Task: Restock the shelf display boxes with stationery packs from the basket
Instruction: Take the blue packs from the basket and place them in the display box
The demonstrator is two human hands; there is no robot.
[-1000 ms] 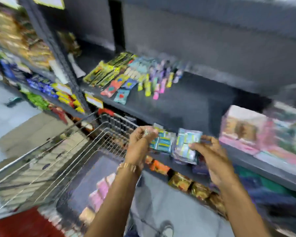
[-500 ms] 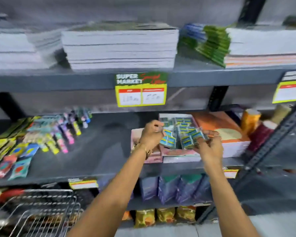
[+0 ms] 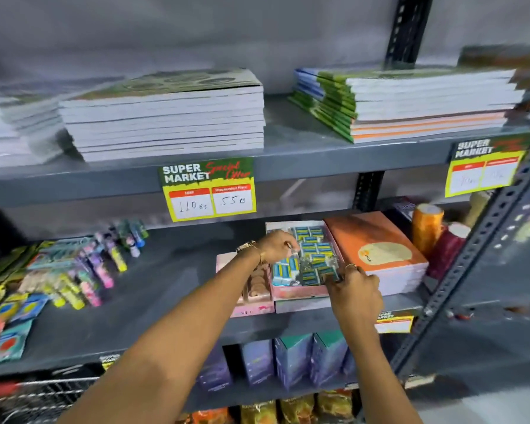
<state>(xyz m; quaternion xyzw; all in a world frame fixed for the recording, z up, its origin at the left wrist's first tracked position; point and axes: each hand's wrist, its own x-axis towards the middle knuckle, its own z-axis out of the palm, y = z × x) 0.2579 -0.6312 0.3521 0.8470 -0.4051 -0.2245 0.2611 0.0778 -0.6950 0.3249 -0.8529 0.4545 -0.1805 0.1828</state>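
grey metal shelving point(image 3: 153, 289), middle tier: left hand point(image 3: 276, 246) and right hand point(image 3: 354, 284) both pinch clear blue-and-yellow stationery packs point(image 3: 311, 258) low over the open pink display box point(image 3: 294, 291), apparently to lay them flat inside; basket point(image 3: 40, 399) sits lower left.

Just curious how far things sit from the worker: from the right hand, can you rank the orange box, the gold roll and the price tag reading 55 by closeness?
From the right hand:
1. Orange box, just beyond it on the same shelf.
2. Gold roll, farther right, behind the box.
3. Price tag, up-left on the upper shelf's edge.
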